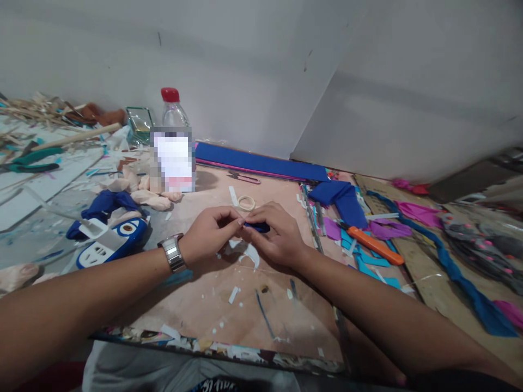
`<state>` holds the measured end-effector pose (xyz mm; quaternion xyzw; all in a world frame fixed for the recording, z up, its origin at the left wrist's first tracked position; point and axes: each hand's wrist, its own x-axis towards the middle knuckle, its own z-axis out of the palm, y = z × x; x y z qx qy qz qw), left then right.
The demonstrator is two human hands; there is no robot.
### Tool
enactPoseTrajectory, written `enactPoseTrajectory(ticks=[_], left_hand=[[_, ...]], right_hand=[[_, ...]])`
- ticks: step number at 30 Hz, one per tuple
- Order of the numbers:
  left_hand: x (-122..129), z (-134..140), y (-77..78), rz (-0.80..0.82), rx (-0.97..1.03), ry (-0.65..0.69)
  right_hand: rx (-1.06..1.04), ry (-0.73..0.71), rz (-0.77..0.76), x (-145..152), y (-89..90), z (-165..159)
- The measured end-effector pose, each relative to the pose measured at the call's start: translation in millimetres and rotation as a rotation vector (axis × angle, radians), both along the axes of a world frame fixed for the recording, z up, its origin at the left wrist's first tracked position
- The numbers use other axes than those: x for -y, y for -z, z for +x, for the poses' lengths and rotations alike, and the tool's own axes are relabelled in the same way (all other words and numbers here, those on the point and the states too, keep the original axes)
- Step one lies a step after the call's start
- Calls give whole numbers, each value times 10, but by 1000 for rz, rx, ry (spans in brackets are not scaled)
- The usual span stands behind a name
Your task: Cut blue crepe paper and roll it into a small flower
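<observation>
Both hands meet over the middle of the work table (pixel 294 316). My right hand (pixel 275 231) is closed around a small piece of dark blue fabric (pixel 260 227), most of it hidden by the fingers. From the other side, my left hand (pixel 214 231), with a metal watch (pixel 174 253) on its wrist, pinches at the fabric's left end with thumb and forefinger. Just beyond the fingertips lies a roll of cream tape (pixel 246 203). Thread snips (pixel 244 178) rest farther back.
Long blue fabric strips (pixel 261 162) lie along the wall, with folded blue fabric (pixel 341 198) and an orange cutter (pixel 376 245) at right. At left are a blue-and-white power strip (pixel 114 242), a red-capped bottle (pixel 175 111), a propped, blurred-out phone (pixel 175 160) and green-handled pliers (pixel 35 160).
</observation>
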<state>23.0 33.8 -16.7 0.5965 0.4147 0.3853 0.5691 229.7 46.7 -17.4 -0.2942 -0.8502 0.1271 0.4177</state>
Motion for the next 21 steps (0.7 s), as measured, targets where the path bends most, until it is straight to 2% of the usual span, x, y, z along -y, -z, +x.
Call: enactPoseTrajectory(ticks=[6,10,16,21], left_hand=[[13,1,-18,0,-6,5],[19,9,-4,4,9,4],[15,8,25,46,-5,11],[16,2,50,46,-38,55]], right_hand=[[5,76,-10,36,20,-2],[-73,98,-79,45,69,-3],[-204,36,-206,39,93,-22],[-229,-13,-257,34,79,-16]])
